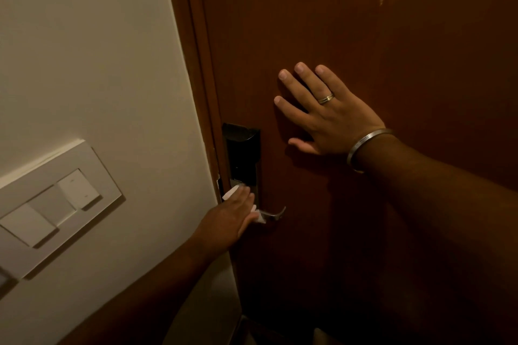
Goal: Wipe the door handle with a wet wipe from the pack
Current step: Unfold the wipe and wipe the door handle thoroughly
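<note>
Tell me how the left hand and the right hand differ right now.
The left hand is low, pressing a white wipe against the door handle; the right hand is higher, holding nothing. The left hand's fingers curve over the wipe; the right hand's lie flat and spread on the door. Only the right hand shows a ring and a bracelet. Both arms are bare.

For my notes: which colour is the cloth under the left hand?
White: the small crumpled wet wipe shows under the left hand in the head view.
</note>
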`<state>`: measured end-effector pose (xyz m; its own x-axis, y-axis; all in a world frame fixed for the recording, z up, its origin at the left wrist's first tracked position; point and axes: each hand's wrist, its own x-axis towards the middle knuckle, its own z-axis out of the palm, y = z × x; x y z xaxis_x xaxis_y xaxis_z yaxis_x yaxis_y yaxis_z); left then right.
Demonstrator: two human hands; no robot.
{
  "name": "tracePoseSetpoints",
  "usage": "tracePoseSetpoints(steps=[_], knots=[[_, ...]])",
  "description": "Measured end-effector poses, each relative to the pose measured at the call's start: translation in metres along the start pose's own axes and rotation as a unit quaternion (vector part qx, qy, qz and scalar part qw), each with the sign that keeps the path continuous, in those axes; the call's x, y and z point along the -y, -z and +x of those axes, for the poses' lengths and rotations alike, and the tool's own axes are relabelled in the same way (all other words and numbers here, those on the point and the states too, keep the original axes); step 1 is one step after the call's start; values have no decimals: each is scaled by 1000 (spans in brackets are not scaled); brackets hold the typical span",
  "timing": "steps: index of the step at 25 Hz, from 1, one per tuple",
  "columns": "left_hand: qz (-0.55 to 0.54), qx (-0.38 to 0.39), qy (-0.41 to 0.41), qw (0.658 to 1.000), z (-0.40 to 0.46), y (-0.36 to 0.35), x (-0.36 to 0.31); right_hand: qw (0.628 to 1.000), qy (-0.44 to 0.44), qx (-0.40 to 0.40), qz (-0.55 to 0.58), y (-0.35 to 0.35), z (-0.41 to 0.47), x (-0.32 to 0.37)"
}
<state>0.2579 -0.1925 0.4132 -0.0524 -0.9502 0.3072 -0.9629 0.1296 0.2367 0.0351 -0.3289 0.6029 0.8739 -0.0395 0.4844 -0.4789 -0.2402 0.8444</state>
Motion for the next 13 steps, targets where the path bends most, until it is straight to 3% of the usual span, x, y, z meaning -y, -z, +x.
tracePoseSetpoints(steps=[3, 10, 13], knots=[[-55, -28, 28, 998, -6, 6, 14, 1000, 4, -4, -9, 1, 4, 1], [-82, 17, -65, 994, -8, -3, 12, 1000, 7, -4, -6, -3, -3, 4], [-142, -60, -23, 988, -6, -7, 11, 1000, 2, -9, -3, -4, -5, 4]])
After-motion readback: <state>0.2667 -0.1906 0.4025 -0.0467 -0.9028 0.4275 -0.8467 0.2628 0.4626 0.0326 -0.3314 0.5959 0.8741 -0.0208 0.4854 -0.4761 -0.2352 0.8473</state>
